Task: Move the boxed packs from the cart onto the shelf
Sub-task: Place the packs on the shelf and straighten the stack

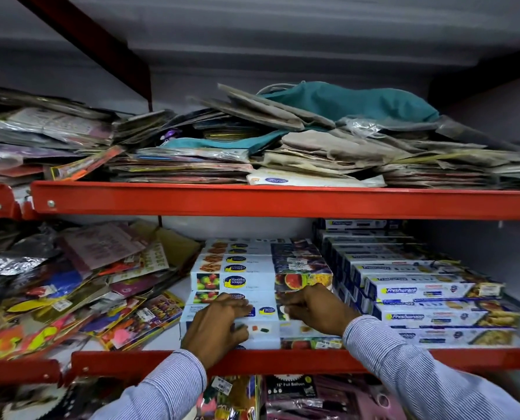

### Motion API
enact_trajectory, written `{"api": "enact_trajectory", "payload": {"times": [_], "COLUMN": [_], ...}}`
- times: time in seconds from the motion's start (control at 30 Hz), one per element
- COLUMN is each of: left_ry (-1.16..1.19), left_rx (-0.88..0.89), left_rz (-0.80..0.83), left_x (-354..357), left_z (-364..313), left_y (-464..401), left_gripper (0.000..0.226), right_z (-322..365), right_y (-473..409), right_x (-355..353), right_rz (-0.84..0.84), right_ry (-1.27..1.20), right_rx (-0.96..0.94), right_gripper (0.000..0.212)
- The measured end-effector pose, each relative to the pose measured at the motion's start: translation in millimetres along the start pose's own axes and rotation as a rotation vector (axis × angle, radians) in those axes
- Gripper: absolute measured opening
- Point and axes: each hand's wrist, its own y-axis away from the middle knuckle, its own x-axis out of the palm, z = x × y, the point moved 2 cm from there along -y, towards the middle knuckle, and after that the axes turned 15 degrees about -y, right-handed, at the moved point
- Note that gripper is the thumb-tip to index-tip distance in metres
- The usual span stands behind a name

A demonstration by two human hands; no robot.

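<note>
Fingers (237, 301) of the left hand (218, 325) lie spread and flat over the top of the front boxed pack (231, 330), pressing on it rather than closing around it. Those of the right hand (316, 309) curl loosely against the right part of the same stack of boxed packs (261, 280), tips touching the printed carton faces; whether they truly pinch one carton cannot be told. Both striped sleeves (404, 356) come up from the 6 o'clock edge, across the red front rail (283, 360) of the middle shelf.

That stack sits on the middle shelf at about 6 o'clock from the frame's middle, white cartons with fruit pictures and blue-and-yellow logos, stepped back in several rows toward the rear. Just beside it, toward 4 o'clock, stands a second stepped stack of blue-and-white wrap boxes (428, 301), touching or nearly touching the first. Toward 8 o'clock, a loose heap of bright plastic-wrapped packets (70, 298) slopes down against the left side of the stack.

On the upper shelf (283, 200), toward 12 o'clock, lie piles of flat paper bags (313, 147) and a teal cloth bag (358, 101). Below the rail, toward 6 o'clock, a dark foil balloon pack (292, 386) shows.
</note>
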Motion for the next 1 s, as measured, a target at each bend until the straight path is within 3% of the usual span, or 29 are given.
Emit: {"api": "enact_trajectory", "payload": {"times": [0.47, 0.7, 0.83, 1.0], "left_ry": [-0.077, -0.319, -0.323, -0.325], "left_rx": [0.038, 0.051, 0.048, 0.086], "left_rz": [0.027, 0.104, 0.010, 0.002], "left_x": [17, 3, -8, 2], "left_z": [-4, -21, -28, -30], "left_y": [6, 20, 59, 137], "left_gripper": [0.049, 0.052, 0.063, 0.073], "right_z": [-2, 15, 36, 44], "right_y": [8, 19, 47, 109], "right_x": [14, 17, 26, 84], "right_rz": [-0.112, -0.133, -0.245, -0.257], "right_ry": [-0.066, 0.072, 0.130, 0.116], "right_rx": [0.088, 0.099, -0.027, -0.080], "right_gripper": [0.032, 0.042, 0.039, 0.057]}}
